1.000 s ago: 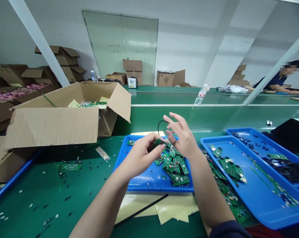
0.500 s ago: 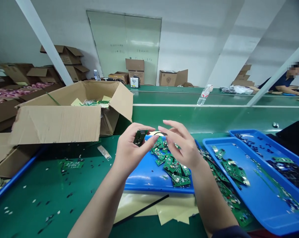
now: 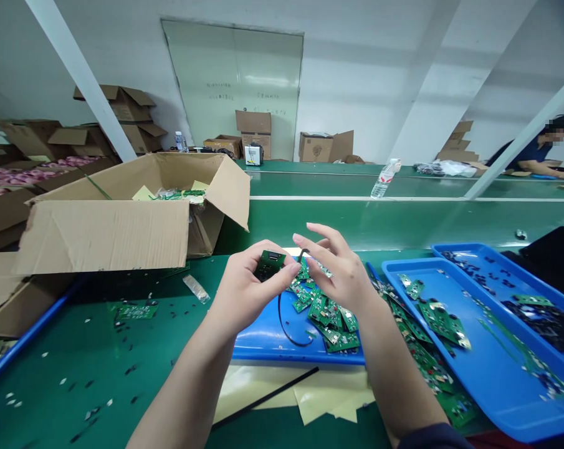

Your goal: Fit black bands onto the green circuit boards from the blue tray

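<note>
Left fingers (image 3: 278,278) grip the board (image 3: 269,263); right fingers (image 3: 315,247), spread, now by its wire (image 3: 285,327).

Faint writing on wall board (image 3: 232,87), perhaps text; illegible.

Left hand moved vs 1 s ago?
Yes: left hand rose and shifted left off the board pile in the blue tray, holding a small board.
</note>
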Available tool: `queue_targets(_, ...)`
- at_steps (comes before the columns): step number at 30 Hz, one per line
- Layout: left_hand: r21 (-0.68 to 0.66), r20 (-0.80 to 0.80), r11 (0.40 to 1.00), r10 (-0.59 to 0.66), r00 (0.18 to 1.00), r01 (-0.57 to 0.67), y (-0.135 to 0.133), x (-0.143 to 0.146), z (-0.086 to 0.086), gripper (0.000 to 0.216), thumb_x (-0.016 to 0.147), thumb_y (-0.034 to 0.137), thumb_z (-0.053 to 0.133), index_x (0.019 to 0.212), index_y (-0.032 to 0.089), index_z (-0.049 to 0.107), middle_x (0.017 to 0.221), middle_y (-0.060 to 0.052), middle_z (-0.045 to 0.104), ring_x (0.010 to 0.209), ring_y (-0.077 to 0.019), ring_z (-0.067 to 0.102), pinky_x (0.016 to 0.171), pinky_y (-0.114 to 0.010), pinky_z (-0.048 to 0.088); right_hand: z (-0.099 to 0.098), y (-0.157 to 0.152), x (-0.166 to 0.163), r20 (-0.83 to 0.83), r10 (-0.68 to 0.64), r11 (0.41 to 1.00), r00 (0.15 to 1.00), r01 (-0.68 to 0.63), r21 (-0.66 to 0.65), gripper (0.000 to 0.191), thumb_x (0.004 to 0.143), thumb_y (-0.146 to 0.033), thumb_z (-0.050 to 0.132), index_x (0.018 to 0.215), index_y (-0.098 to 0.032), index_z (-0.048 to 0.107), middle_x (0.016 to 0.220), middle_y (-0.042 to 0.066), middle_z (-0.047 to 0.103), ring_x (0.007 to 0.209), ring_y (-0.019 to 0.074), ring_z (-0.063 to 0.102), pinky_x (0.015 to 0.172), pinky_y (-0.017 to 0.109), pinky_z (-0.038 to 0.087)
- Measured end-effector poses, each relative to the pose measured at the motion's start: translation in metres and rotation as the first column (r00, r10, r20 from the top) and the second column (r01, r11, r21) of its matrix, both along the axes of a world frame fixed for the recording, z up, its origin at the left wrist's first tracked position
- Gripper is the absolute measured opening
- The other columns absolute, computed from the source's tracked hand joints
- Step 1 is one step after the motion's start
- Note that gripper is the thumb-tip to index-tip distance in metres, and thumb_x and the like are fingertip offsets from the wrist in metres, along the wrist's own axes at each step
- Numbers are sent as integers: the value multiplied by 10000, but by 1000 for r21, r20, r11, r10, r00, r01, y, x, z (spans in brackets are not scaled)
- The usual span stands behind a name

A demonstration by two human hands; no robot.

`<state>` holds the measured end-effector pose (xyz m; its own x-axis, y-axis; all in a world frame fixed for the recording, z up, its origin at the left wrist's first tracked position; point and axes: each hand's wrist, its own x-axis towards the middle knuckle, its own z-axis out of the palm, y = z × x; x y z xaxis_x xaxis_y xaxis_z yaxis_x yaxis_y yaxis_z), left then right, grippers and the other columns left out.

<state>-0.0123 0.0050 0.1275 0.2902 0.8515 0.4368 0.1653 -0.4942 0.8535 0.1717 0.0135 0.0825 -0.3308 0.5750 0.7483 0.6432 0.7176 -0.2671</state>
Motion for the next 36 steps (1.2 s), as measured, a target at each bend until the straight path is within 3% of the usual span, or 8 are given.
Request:
queue_targets(10, 39, -33, 996, 85, 996, -84, 1, -1, -1, 129, 756, 268, 653, 686, 163, 627, 695, -13, 612, 624, -130, 542, 581, -237, 434, 0, -8, -15, 148, -208, 976, 967, 215, -34, 618, 915, -245, 465, 1461, -371, 203, 1410, 148, 367, 1035, 275, 590, 840, 487, 524)
queue_targets(16, 21, -17, 1000, 0, 1000, 0, -4, -2, 3, 162, 757, 258, 639, 633, 160, 604, 622, -3, 556, 557, -110, 482, 510, -223, 390, -8, -4, -8, 132, -305, 930, 943, 325, -172, 716, 890, -320, 492, 1488, -181, 125, 1494, 231, 269, 1330, 390, 350, 974, 649, 364)
queue_targets(18, -4, 21, 1000, 18, 1000, -18, -5, -2, 3, 151, 753, 260, 649, 650, 155, 612, 618, -2, 553, 543, -101, 468, 491, -215, 377, -6, -3, -5, 6, -242, 943, 970, 236, -236, 624, 885, -325, 499, 1446, -177, 272, 1458, 213, 356, 1295, 364, 412, 982, 625, 378)
queue_targets(20, -55, 79, 997, 58, 995, -54, -4, 0, 2, 138, 741, 268, 666, 687, 149, 619, 593, 11, 544, 515, -89, 454, 474, -205, 364, -2, -4, -6, -237, -90, 967, 967, 28, -252, 411, 882, -320, 519, 1279, -215, 508, 1316, 150, 538, 1161, 286, 554, 965, 519, 451)
queue_targets(23, -152, 150, 988, 33, 988, -10, -1, 5, -2, 153, 728, 283, 682, 713, 145, 617, 530, 39, 510, 470, -73, 427, 453, -193, 351, 2, -10, -18, -591, 90, 949, 801, -249, -193, 127, 860, -290, 572, 934, -226, 653, 994, 64, 682, 958, 203, 644, 881, 395, 523)
queue_targets(27, -217, 186, 973, -36, 982, 77, 0, 11, -6, 154, 735, 285, 681, 733, 144, 620, 528, 47, 506, 468, -68, 426, 461, -189, 356, 1, -16, -34, -778, 120, 909, 617, -383, -163, 15, 812, -232, 630, 810, -217, 634, 850, 24, 676, 814, 166, 649, 767, 326, 548)
queue_targets(30, -276, 226, 950, -83, 971, 145, 1, 12, -9, 167, 750, 292, 670, 806, 138, 642, 574, 36, 525, 497, -70, 451, 477, -189, 364, -2, -14, -36, -795, 82, 939, 601, -314, -140, 29, 820, -213, 611, 791, -210, 611, 800, 18, 659, 772, 153, 637, 716, 298, 542)
queue_targets(36, -468, 391, 809, -172, 904, 356, 2, 10, -15, 379, 819, 292, 526, 1163, 154, 600, 848, -35, 597, 615, -95, 523, 546, -218, 430, 5, -11, -16, -710, 9, 999, 704, 31, 43, 85, 875, -158, 503, 881, -205, 573, 856, 44, 632, 793, 158, 621, 714, 317, 518)
